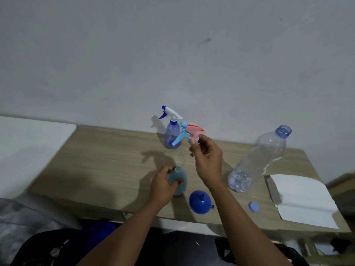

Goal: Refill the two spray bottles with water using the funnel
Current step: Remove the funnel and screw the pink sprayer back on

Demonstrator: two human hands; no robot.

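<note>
The teal spray bottle [181,186] stands on the wooden table [96,160] near its front edge. The left hand [163,187] wraps its fingers round the body and presses it down, which steadies the bottle while its top is open. Its pink-and-blue trigger head [192,131] is already off. The right hand [207,160] holds it well above the bottle, thumb and forefinger pinched on the collar and the other fingers loosely curled. A faint thin line runs from the head toward the neck, probably the dip tube, but it is too faint to confirm.

The blue funnel [200,202] lies mouth-down just beside the teal bottle, within reach for the next step. The second spray bottle [172,137], translucent blue with a white trigger, stands at the back with its head fitted, so it is judged untouched. To the right stands the clear water bottle [259,162], uncapped, with its cap [253,206] on the table in front. Its water level cannot be read. A folded white sheet [303,202] lies at the right edge, possibly for spills. The left fingers hide the teal bottle's neck.
</note>
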